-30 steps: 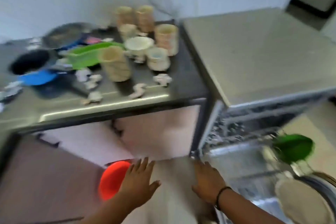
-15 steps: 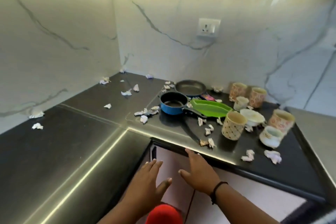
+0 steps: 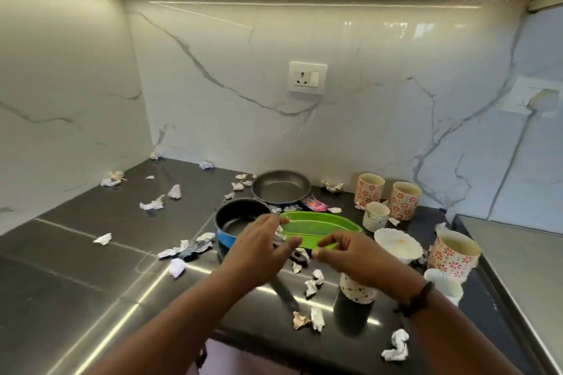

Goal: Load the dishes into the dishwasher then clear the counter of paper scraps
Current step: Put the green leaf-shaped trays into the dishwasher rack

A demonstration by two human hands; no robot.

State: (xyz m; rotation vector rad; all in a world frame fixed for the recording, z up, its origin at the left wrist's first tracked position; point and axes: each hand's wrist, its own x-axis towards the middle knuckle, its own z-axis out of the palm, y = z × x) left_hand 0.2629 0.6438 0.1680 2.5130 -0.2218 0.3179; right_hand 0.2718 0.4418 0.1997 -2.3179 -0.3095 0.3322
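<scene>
A green oval plate point(image 3: 320, 225) lies on the dark counter point(image 3: 91, 253) between a blue saucepan point(image 3: 236, 222) and a white bowl point(image 3: 397, 242). My right hand point(image 3: 350, 256) pinches the plate's near rim. My left hand point(image 3: 259, 250) hovers with its fingers apart at the plate's left end, over the saucepan's handle. A grey frying pan point(image 3: 280, 189) sits behind. Three floral mugs point(image 3: 368, 190) point(image 3: 403, 199) point(image 3: 454, 253), a white cup point(image 3: 376, 216) and a dotted mug point(image 3: 358, 291), partly hidden by my right wrist, stand to the right. Several crumpled paper scraps point(image 3: 396, 345) lie scattered about.
The counter bends in an L along marble walls, with a wall socket point(image 3: 307, 77) above the dishes. A steel appliance top point(image 3: 524, 256) adjoins the counter on the right. A pink wrapper point(image 3: 313, 204) lies behind the green plate. A small white cup point(image 3: 444, 283) stands near the right edge.
The view has swung up from the dishwasher and cabinet fronts to the counter. Both hands have risen from below the counter edge and reached to the green plate.
</scene>
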